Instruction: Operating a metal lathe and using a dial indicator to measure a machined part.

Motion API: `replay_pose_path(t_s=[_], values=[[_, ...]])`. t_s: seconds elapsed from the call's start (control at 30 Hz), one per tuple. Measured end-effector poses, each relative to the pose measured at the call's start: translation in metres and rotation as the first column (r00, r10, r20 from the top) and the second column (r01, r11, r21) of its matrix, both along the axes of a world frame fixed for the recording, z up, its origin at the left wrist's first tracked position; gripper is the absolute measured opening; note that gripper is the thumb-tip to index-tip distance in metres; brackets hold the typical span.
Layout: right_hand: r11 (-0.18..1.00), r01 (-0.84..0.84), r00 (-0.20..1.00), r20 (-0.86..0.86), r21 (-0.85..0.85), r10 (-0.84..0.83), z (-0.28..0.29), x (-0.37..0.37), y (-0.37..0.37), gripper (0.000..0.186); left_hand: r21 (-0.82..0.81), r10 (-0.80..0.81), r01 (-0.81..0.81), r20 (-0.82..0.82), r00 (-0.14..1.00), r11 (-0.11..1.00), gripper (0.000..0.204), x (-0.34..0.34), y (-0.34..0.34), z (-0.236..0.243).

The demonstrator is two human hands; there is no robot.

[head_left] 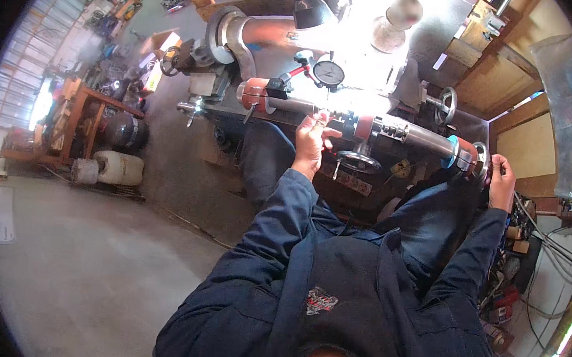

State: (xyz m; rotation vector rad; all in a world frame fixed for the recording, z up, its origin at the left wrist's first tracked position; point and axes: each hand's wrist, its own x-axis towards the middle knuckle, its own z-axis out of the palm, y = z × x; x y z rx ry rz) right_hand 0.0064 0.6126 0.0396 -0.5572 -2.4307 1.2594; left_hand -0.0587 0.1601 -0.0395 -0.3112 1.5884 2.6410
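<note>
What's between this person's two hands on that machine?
The head view shows, from left hand to right hand, among other parts: a small handwheel, a shiny metal shaft, a blue ring, a reddish collar and a silver wheel.

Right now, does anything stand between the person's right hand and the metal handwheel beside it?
Nothing visible does. The right hand is right at the outer side of the handwheel. The reddish-brown collar sits on the wheel's other side, out of that gap. Whether the fingers actually touch the rim is hard to tell.
</note>
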Motion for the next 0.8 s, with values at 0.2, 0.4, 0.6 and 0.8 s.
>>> replay_pose_path(t_s=[0.2,0.4,0.6,0.8], values=[[0.993,-0.045,0.996,-0.066,0.107,0.052,-0.020,-0.022,0.017,0.037,-0.025,0.007,-0.008,-0.012,1.000,1.000,0.024,-0.005,-0.005,-0.016],[0.986,-0.077,0.997,0.012,0.145,0.076,-0.032,-0.036,0.031,0.043,0.165,0.015,-0.008,-0.043,0.999,0.986,0.017,-0.005,-0.002,-0.022],[0.991,-0.136,0.986,0.098,0.010,0.134,-0.052,-0.050,0.042,0.039,0.308,0.035,-0.009,-0.078,0.996,0.951,0.008,-0.007,-0.001,-0.025],[0.926,-0.346,0.937,-0.003,-0.154,0.350,-0.065,-0.046,0.048,0.021,0.329,0.015,0.021,-0.105,0.994,0.944,0.008,-0.010,-0.002,-0.030]])
